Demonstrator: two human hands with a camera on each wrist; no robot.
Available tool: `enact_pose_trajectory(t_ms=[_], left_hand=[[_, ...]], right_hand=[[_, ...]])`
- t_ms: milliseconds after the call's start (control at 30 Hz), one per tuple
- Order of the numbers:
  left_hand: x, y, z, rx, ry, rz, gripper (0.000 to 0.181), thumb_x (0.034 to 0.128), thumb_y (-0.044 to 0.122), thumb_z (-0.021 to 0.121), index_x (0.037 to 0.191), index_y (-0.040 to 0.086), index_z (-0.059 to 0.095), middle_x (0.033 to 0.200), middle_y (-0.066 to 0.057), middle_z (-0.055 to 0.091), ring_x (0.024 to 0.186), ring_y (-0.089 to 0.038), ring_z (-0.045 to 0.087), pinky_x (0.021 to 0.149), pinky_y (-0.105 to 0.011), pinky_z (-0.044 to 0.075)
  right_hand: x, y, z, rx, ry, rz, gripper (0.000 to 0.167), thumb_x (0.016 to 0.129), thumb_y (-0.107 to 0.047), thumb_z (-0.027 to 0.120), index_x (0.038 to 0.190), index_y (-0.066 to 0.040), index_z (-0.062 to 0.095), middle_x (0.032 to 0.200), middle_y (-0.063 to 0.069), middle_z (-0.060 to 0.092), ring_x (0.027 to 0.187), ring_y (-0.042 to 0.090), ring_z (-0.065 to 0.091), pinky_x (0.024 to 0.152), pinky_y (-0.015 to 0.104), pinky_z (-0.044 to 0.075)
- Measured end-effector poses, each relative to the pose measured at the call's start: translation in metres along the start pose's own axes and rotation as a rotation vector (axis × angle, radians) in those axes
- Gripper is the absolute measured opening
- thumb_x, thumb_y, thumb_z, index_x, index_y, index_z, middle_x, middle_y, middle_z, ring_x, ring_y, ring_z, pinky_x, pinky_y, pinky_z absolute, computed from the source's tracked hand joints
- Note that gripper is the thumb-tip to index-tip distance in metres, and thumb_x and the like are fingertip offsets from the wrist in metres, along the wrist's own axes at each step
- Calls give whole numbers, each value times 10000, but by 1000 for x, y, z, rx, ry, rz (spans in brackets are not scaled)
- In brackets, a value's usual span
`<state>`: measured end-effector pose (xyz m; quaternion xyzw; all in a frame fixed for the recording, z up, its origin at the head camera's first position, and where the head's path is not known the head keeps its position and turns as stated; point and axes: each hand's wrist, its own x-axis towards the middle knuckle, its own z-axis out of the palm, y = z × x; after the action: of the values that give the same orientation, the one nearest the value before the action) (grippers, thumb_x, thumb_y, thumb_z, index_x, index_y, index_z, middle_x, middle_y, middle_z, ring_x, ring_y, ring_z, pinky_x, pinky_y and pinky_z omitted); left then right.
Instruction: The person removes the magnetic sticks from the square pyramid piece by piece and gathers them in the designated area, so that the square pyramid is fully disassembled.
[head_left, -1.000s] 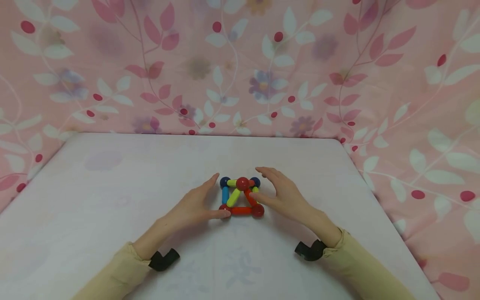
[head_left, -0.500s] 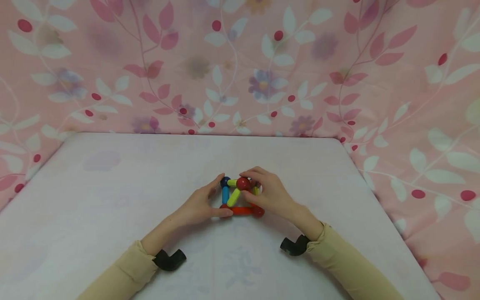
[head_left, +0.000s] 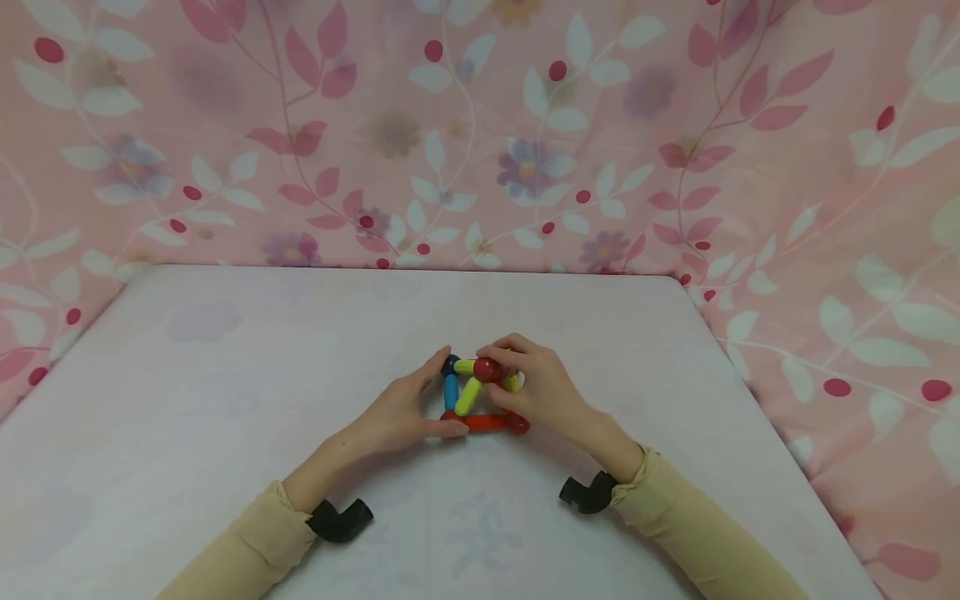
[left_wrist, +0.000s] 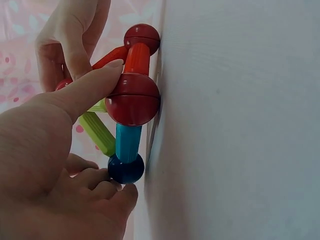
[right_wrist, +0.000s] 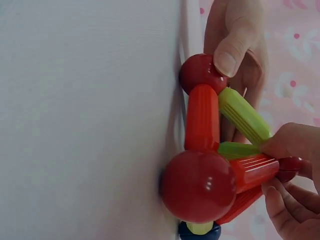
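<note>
A small pyramid of magnetic balls and sticks (head_left: 486, 422) stands on the white table. My left hand (head_left: 393, 410) grips its left side, thumb on the near red ball (left_wrist: 134, 102) and fingers by the dark blue ball (left_wrist: 126, 170), with a blue stick (left_wrist: 128, 142) between those balls. At the top, my right hand (head_left: 546, 385) pinches the apex red ball (head_left: 487, 369) between thumb and fingers. Red and yellow-green sticks slope down from that ball. The near right red ball (right_wrist: 197, 186) sits untouched; in the head view, the right hand hides the far right corner.
A white cloth with faint prints covers the table (head_left: 300, 333). Behind it and at the sides hangs a pink floral curtain (head_left: 465, 125). Black curved pieces (head_left: 341, 521) show at both wrists, by the beige sleeves (head_left: 240, 542).
My right hand has moved left and taken hold of the apex ball. My left hand has shifted slightly right against the pyramid, which stays in nearly the same place.
</note>
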<state>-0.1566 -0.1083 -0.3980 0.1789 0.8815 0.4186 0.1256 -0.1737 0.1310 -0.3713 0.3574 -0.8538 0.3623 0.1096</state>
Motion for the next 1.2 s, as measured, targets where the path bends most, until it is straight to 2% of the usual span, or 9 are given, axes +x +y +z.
enact_pose_trajectory(t_ms=[233,433,567,800,933,1100,1200], left_hand=[[-2,0,0,-16,-15,12,1080,772,472,841,1606,186,217,1624,-39,323,1511,-275,270,1178,-577,284],[-3,0,-1,-14,-21,10,1084,772,474,841,1607,182,213,1623,-42,325,1511,-275,271,1176,-577,289],[-3,1,-1,-15,-24,13,1080,778,460,840,1607,177,209,1621,-52,328,1508,-284,274,1173,-582,291],[-2,1,-1,-14,-25,2,1077,781,444,843,1609,184,205,1627,-46,317,1513,-281,263,1180,-576,282],[-2,0,-2,-15,-28,-4,1084,772,455,846,1609,194,207,1629,-31,312,1516,-270,256,1183,-572,278],[-2,-1,-2,-18,-25,1,1083,770,461,846,1608,198,211,1630,-20,309,1518,-267,252,1182,-576,276],[-1,-2,0,-17,-22,9,1083,770,468,843,1607,196,212,1631,-19,309,1516,-269,256,1179,-574,284]], right_hand=[[-1,2,6,39,56,-7,378,797,-42,815,1155,-46,694,1126,60,676,850,141,656,755,304,598],[-2,9,10,150,38,39,401,821,-28,794,1193,-86,657,1132,38,696,874,142,673,802,371,606],[-2,14,13,215,33,55,394,828,-22,780,1194,-68,643,1133,51,702,921,181,698,856,393,600],[-2,16,13,276,7,98,388,827,-24,775,1186,-89,643,1140,30,710,988,181,702,900,332,583],[-2,15,8,284,-6,93,396,826,-16,774,1187,-98,633,1126,32,719,978,171,710,892,318,584],[-2,15,-4,285,-38,100,396,827,-23,785,1184,-90,627,1082,7,723,942,132,699,887,405,589],[-2,18,-12,243,-58,85,408,826,-57,808,1199,-66,643,1073,-10,720,925,111,680,877,420,588]])
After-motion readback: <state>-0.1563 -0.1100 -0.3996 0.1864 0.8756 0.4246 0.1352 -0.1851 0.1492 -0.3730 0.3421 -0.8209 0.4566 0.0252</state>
